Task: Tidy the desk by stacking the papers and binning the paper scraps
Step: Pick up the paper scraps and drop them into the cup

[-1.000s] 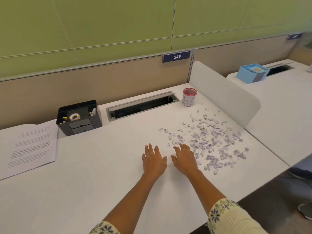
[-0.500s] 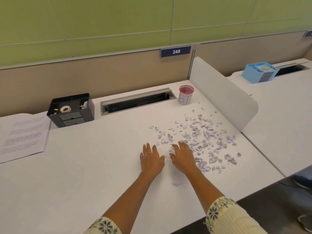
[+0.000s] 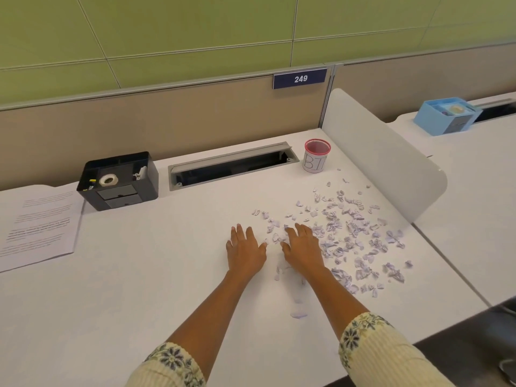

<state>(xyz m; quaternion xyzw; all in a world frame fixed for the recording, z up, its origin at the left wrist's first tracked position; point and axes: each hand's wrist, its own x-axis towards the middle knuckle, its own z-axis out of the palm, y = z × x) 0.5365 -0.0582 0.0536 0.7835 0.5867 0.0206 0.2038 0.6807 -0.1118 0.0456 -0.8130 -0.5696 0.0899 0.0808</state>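
table (image 3: 125, 289): white, bearing the items below.

left hand (image 3: 245, 251): palm down, flat on the table, fingers straight and a little spread, nothing held; just left of the near edge of the scraps, thumb close to a few of them.

right hand (image 3: 303, 251): palm down, fingers straight and spread, resting on the left edge of the scraps, nothing held; just beside the left hand, thumbs apart by a narrow gap.

paper scraps (image 3: 351, 233): many small crumpled pale pieces, loose over the right part of the table, between the right hand and the divider; thickest just right of that hand; thin scatter toward the bin; a few strays between the forearms.

bin (image 3: 317, 160): small cup, red mesh rim, white hand-lettered label, upright at the far right of the table, just beside the divider and the end of the cable tray; well apart from both hands; contents not discernible.

papers (image 3: 36, 227): printed, flat at the far left of the table, partly out of view, just beside the black organiser; one sheet or several, cannot tell.

black organiser (image 3: 118, 181): drawers in front, tape roll (image 3: 108, 180) in the top.

cable tray (image 3: 231, 166): grey, recessed at the back, between organiser and bin.

divider (image 3: 382, 160): white, upright along the right edge.

blue box (image 3: 446, 115): on the neighbouring table beyond the divider.

number plate (image 3: 300, 78): dark blue, "249", on the beige partition.
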